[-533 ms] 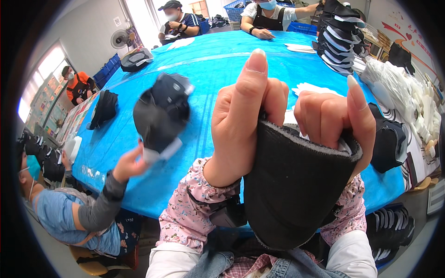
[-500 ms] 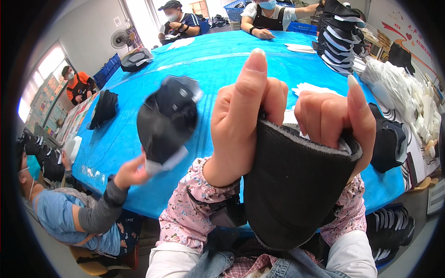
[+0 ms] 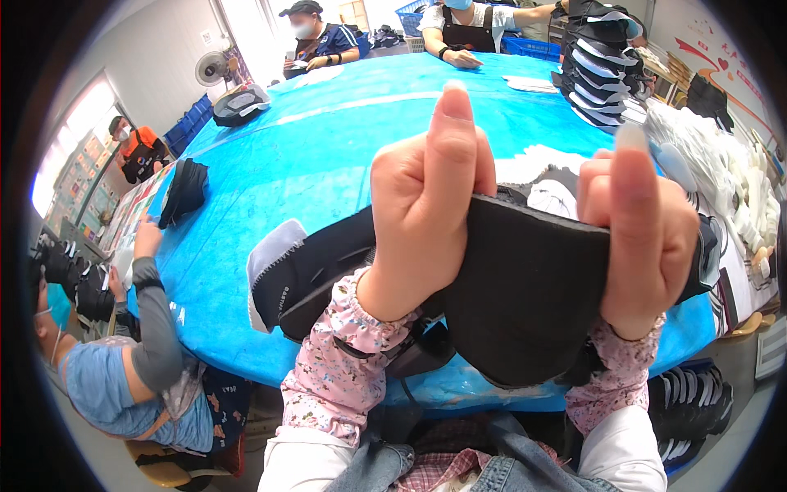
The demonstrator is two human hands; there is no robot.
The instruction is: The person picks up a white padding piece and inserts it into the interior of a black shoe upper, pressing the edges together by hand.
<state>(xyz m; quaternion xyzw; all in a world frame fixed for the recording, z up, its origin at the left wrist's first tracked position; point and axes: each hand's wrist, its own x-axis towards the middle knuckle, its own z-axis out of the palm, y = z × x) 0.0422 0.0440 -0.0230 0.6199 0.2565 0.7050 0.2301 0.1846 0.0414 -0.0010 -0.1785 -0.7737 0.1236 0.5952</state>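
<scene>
A black shoe upper [image 3: 525,287] is held up between my two hands, its rounded end pointing down toward me. My left hand [image 3: 422,221] is closed on its left top edge, thumb pointing up. On the opposite edge, my right hand [image 3: 643,238] grips it the same way; that thumb is slightly blurred. Some of the white and grey inside shows behind the top edge, while the fingers inside are largely hidden. Beside my left wrist, another black shoe upper [image 3: 332,254] with a pale lining lies on the blue-covered table [image 3: 311,180], partly behind my forearm.
At left, a co-worker's hand [image 3: 147,238] reaches toward a dark upper [image 3: 184,193] on the table edge. A tall stack of uppers [image 3: 602,74] stands at far right, near a heap of white pieces [image 3: 721,164]. More co-workers sit across the table.
The upper in my hands has turned and been lifted, its edges pulled wider apart. The co-worker at left has let go of another upper beside my left wrist and withdrawn the hand leftward.
</scene>
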